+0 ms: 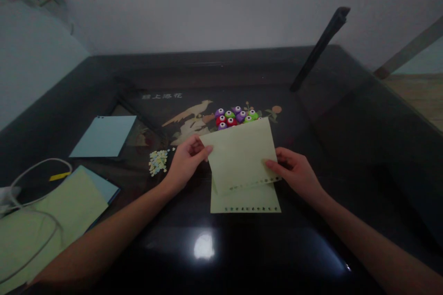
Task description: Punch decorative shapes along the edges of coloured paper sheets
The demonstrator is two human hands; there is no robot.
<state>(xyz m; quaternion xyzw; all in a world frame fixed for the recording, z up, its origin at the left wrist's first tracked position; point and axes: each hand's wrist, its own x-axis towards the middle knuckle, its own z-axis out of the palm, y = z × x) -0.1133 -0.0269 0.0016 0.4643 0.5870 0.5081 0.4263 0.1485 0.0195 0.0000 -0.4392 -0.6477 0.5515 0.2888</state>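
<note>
A pale yellow-green sheet (240, 152) with small punched holes along its lower edge is held up between my hands. My left hand (188, 159) pinches its left edge, thumb on top. At the right edge, my right hand (294, 170) grips it with the thumb on top. Beneath it a second pale sheet (245, 200), also punched along its near edge, lies on the dark table. Several purple, green and red round pieces (231, 120) with white eye-like tops sit just beyond the held sheet, partly hidden by it.
Small punched paper bits (158, 162) are piled left of my left hand. A light blue sheet (105, 136) lies farther left. Yellow-green sheets (65, 207) and a white cable (20, 207) are at the near left. A dark folded rod (320, 48) stands slanted at the back right.
</note>
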